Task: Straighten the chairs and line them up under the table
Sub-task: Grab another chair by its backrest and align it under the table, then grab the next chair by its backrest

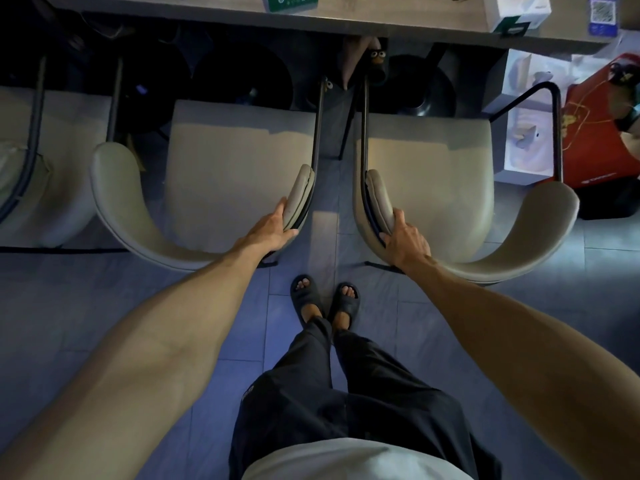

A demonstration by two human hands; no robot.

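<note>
Three beige padded chairs with dark metal frames face the wooden table [346, 24] at the top. My left hand [272, 230] grips the right end of the curved backrest of the middle chair [221, 157]. My right hand [405, 237] grips the left end of the backrest of the right chair [436, 161]. These two chairs stand side by side with a narrow gap between them, their front edges near the table's edge. A third chair [38, 161] is partly cut off at the left.
I stand on a tiled floor [104, 289] behind the gap, in dark sandals. A red box [595, 133] and white boxes [526, 112] crowd the floor at the right. Another person's foot in a slipper [374, 64] shows under the table. Boxes and cards lie on the tabletop.
</note>
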